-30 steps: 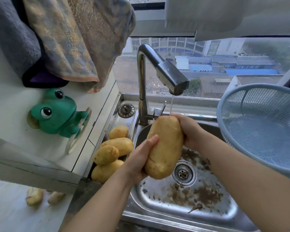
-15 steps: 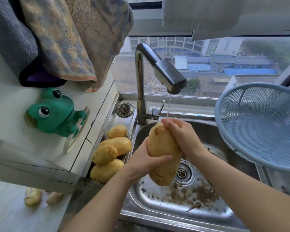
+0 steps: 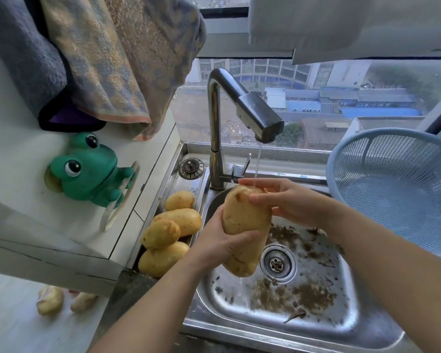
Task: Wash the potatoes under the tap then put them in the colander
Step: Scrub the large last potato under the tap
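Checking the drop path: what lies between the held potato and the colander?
In the head view, only the right hand, holding the potato's top, and a strip of sink rim before the colander.

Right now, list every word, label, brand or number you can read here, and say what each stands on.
No text can be read.
The tap, the blue colander, the potato and the green frog figure show no lettering.
A faint bluish mark on the ledge behind the sink is too blurred to read.
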Motion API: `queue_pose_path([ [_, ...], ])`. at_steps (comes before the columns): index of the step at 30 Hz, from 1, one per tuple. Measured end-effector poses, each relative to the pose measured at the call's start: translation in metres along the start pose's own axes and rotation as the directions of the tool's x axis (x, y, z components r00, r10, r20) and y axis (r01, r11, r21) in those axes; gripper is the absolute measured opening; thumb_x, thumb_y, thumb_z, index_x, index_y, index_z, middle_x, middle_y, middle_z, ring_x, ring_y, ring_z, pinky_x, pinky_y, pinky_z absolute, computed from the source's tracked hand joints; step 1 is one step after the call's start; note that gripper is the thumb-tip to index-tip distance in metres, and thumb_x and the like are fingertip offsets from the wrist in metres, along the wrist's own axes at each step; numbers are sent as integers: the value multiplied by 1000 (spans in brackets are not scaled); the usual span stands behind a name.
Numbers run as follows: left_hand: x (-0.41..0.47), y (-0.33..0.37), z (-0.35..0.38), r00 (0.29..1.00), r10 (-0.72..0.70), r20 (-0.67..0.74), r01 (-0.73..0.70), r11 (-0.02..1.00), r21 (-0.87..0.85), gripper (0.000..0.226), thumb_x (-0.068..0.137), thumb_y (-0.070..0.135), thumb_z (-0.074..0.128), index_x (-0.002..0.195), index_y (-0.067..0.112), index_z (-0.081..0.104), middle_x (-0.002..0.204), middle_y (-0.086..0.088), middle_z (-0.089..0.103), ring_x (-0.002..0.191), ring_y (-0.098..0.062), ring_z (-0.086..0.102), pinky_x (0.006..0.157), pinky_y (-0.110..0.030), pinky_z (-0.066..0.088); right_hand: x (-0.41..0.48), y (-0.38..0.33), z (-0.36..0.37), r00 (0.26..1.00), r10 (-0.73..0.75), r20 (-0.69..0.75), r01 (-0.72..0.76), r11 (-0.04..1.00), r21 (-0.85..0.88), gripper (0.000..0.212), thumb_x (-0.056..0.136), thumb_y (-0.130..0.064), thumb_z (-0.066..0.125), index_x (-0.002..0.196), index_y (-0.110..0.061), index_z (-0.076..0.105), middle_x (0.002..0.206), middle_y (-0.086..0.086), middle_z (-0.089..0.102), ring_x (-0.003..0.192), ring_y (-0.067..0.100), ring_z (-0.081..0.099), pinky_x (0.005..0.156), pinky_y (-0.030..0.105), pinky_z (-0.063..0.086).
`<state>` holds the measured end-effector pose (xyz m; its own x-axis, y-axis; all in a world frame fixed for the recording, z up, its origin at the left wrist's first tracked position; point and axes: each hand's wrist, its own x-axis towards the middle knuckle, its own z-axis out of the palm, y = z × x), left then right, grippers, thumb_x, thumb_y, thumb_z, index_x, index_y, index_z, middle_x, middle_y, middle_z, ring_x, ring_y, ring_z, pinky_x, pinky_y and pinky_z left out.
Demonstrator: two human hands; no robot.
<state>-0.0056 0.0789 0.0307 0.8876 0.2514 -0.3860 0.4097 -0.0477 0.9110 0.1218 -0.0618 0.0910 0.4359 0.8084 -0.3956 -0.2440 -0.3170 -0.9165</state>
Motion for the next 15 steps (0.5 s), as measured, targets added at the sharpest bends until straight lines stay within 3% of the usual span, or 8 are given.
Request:
queue_pose_path([
  [2,1,3,3,1000,5,1,-5,1000,-16,89,46,52,87,125,39,47,115,4,65,105,-17,64,93,-44,54,1,-4,-1,1000,10,-21,-11,1000,-8,51,72,-33,73,122,-31,64,126,4,60,117,23,57,100,42,50],
  [3,1,5,6,1000,23,-17,-23,1000,-9,89,46,52,85,125,37,47,113,4,66,104,-16,64,92,-43,54,5,-5,5,994,-16,-107,3,993,-121,49,74,-34,75,122,-31,64,121,3,62,112,22,59,96,39,52],
  [5,2,11,14,996,70,-47,-67,997,48,90,47,53,81,128,36,44,111,7,66,103,-12,64,92,-40,54,12,-3,20,926,-171,-337,34,926,-377,45,76,-37,77,119,-31,65,109,-1,66,101,17,63,88,31,54],
  [7,2,16,17,994,88,-58,-82,992,98,93,46,56,78,130,38,41,111,9,64,102,-10,63,92,-38,54,14,-1,27,849,-299,-435,71,882,-466,41,79,-40,74,118,-30,66,106,-4,66,97,14,62,86,27,52],
  [11,0,14,10,997,63,-44,-55,985,163,100,44,59,78,134,39,37,114,7,62,103,-14,62,92,-41,54,4,-1,12,969,-77,-234,31,981,-193,36,81,-45,67,116,-38,65,114,-7,62,105,16,59,95,39,52],
  [15,-2,13,8,999,40,-18,-36,984,176,99,44,59,80,132,41,38,115,8,61,104,-14,61,93,-42,53,1,-1,5,996,-23,-89,15,996,-84,48,77,-44,62,124,-37,60,126,0,60,116,20,56,93,34,51],
])
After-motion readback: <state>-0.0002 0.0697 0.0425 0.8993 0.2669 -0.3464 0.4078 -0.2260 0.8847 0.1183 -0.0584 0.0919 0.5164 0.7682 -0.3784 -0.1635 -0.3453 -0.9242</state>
